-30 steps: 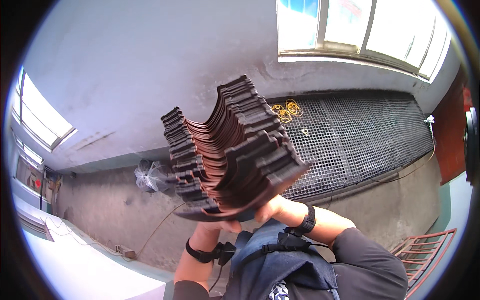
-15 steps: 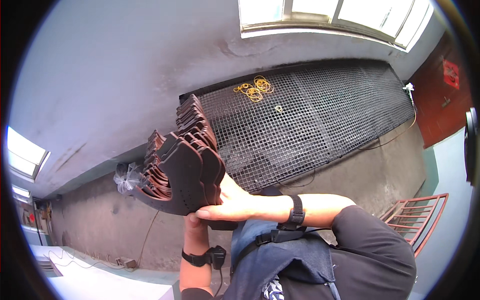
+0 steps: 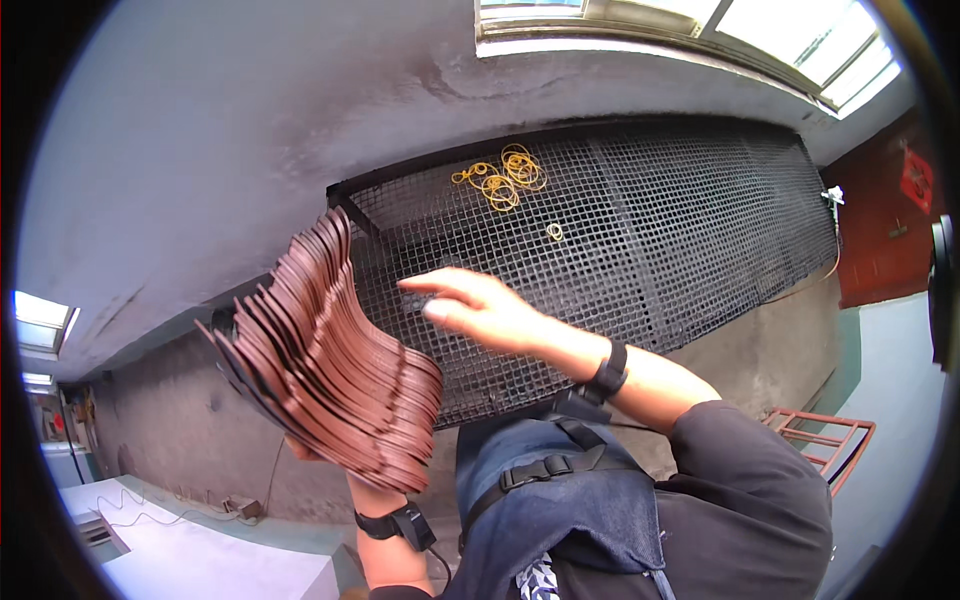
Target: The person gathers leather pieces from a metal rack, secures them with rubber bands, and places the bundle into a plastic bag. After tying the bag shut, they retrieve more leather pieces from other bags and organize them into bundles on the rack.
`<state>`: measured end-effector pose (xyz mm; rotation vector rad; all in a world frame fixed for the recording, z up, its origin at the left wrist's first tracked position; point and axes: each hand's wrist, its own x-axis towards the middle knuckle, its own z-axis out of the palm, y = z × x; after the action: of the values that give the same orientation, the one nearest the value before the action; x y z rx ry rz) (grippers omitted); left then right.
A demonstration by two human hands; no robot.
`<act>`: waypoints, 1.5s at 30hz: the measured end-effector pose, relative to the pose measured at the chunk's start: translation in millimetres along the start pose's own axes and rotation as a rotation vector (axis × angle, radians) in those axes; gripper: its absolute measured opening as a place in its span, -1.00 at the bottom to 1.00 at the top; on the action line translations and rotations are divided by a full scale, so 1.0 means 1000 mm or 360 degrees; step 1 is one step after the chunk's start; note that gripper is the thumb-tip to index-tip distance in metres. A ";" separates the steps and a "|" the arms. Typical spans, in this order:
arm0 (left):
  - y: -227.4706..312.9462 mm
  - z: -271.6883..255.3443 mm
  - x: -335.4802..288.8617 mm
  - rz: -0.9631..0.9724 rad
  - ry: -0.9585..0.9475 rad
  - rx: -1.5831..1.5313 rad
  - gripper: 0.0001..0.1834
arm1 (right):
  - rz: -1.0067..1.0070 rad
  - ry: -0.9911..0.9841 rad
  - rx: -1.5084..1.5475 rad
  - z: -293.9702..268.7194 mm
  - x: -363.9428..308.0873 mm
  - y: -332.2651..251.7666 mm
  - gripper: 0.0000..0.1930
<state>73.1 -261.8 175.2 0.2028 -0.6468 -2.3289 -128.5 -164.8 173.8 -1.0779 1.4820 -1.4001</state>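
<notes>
A thick stack of curved, flat brown pieces (image 3: 345, 370) with wavy edges is held up at the left, its many layered edges facing me. Under it is my left hand (image 3: 303, 450), closed on the stack; most of that hand is hidden behind the pieces, with only some fingers and the wrist showing. To the right of the stack, my right hand (image 3: 475, 312) hangs above a black mesh-topped table (image 3: 690, 230). Its thumb and fingers are apart, and I see nothing between them. It does not touch the stack.
Yellow cord loops (image 3: 505, 180) and a small pale ring (image 3: 555, 232) lie on the mesh. A window (image 3: 700, 30) is beyond the table. At the lower right stands a reddish metal rack (image 3: 822, 437). A white surface (image 3: 220, 550) runs along the lower left.
My right hand has let go of the stack and moved up and away from it. The stack has turned in my left hand, so its layered edges now show instead of a flat face.
</notes>
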 end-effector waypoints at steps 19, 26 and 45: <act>-0.055 -0.005 0.055 0.0188 0.0261 0.0068 0.06 | 0.0201 0.0778 -0.1664 -0.191 0.123 0.217 -0.81; -0.054 -0.004 0.042 0.0297 0.0240 0.0007 0.06 | 0.0208 0.0687 -0.0866 -0.247 0.103 0.148 -0.72; 0.001 0.000 -0.077 0.0636 0.0177 -0.0042 0.05 | 0.0178 -0.0413 -0.0362 -0.065 0.014 -0.016 -0.80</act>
<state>131.3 -210.6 172.9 0.1719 -0.5444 -1.9273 -193.9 -158.3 193.8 -1.2448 1.5078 -0.9898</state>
